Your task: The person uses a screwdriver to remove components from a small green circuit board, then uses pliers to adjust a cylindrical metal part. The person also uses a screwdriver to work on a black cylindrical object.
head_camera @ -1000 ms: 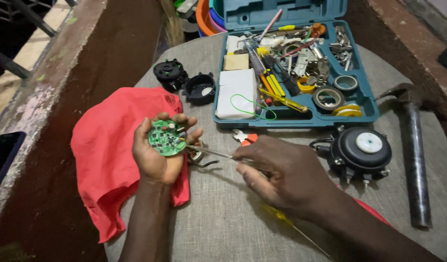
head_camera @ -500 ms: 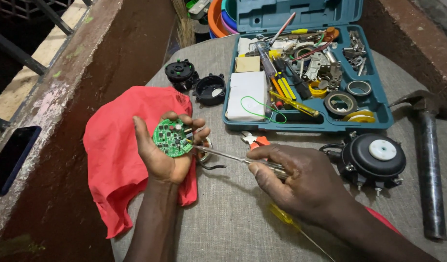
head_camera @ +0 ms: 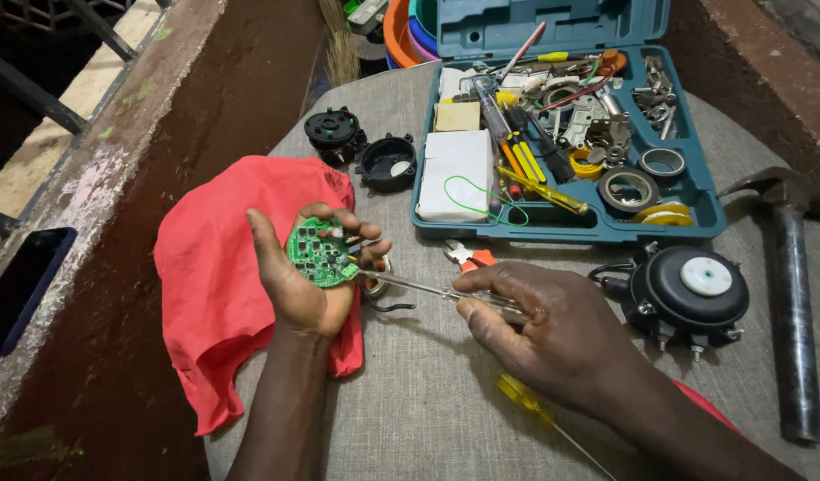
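My left hand (head_camera: 298,285) cupped the light, fragile board (head_camera: 319,252) by its rim — right hand (head_camera: 552,334) pinched the stiff screwdriver (head_camera: 410,285).

My left grip (head_camera: 307,281) cradles a green circuit board (head_camera: 318,254) over a red cloth (head_camera: 214,267); behind, a teal toolbox (head_camera: 695,200), grey surface (head_camera: 428,392).

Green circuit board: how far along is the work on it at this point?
Done: the round green circuit board is out of its housing, and two black housing parts lie apart by the teal toolbox. In hand: the left hand cups the board while the right hand brings a slim tool to its edge. Left: the board is loose and the black motor sits aside, so nothing is reassembled.
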